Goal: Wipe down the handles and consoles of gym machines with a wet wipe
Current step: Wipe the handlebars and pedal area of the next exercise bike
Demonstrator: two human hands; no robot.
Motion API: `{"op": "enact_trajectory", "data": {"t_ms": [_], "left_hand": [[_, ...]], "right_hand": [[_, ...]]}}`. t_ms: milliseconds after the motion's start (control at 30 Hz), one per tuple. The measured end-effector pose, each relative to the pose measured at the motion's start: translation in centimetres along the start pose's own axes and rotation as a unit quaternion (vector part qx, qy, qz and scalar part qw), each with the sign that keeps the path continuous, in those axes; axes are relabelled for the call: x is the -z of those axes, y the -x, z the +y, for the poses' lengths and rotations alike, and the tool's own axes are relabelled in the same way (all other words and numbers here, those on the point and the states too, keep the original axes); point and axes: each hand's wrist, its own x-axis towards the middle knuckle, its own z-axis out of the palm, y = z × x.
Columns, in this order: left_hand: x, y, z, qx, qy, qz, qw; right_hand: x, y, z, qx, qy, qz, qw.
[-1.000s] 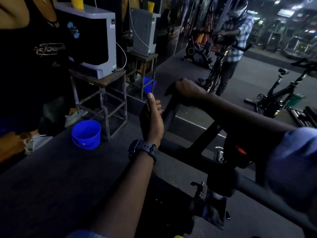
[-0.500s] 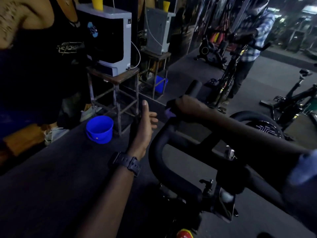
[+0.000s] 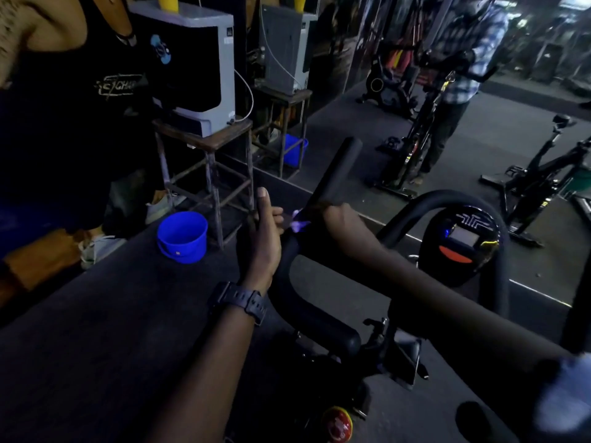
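I stand at a black spin bike whose handlebar [image 3: 319, 318] curves up into a left horn [image 3: 337, 169]. My right hand [image 3: 343, 223] grips the base of that horn, and a pale wet wipe [image 3: 299, 222] sticks out from under its fingers against the bar. Just left of the bar is my left hand [image 3: 263, 233], thumb pointing up, fingers curled round a dark flat object whose kind I cannot tell. The round console [image 3: 460, 238], with a small screen and a red band, sits inside the bar's loop to the right.
A blue bucket [image 3: 182, 236] stands on the dark floor by a metal stool [image 3: 208, 161] carrying a white and black appliance [image 3: 198, 65]. A person in a black vest [image 3: 64, 100] is close on the left. A wall mirror [image 3: 479, 129] ahead reflects other bikes.
My right hand has slid down the horn toward me with the wipe, baring the horn's tip. My left hand has stayed beside the bar. The console has come into view.
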Motion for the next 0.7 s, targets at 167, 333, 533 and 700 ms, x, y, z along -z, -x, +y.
{"op": "enact_trajectory", "data": {"t_ms": [167,333,533,700], "left_hand": [[0.3,0.4,0.0,0.004,0.014,0.021,1.000],[0.5,1.7,0.5,0.030,0.041,0.030,0.998],[1.4,2.2,0.8,0.084,0.111,0.028,0.990],[3.0,2.3,0.8,0.109,0.106,0.025,0.988]], "right_hand": [[0.5,0.8,-0.1,0.051,-0.007,-0.059,0.997],[-1.3,-0.8,-3.4,0.011,0.055,-0.069,0.996],[0.2,-0.1,-4.0,0.040,-0.040,-0.066,0.996],[-1.3,1.4,-7.2,0.136,-0.029,-0.182,0.973]]}}
